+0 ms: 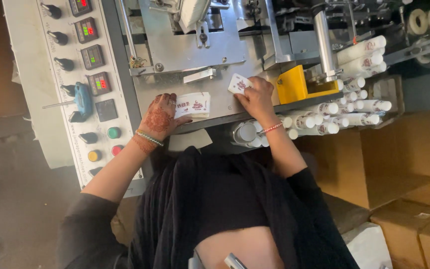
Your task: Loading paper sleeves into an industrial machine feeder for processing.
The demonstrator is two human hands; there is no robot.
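Note:
My left hand point(159, 116), patterned with henna and wearing bangles, rests on a stack of flat white printed paper blanks point(193, 105) lying on the grey metal machine table point(215, 82); its fingers hold the stack's left edge. My right hand point(257, 95) grips a single white printed blank point(239, 83) and lifts it off the table, just left of a yellow block point(291, 84). A red thread is around the right wrist.
A control panel point(93, 74) with digital readouts, knobs and coloured buttons stands to the left. Stacks of white paper cups point(347, 112) lie on their sides at right, above brown cardboard boxes point(399, 164). A steel roller point(323, 42) rises behind the yellow block.

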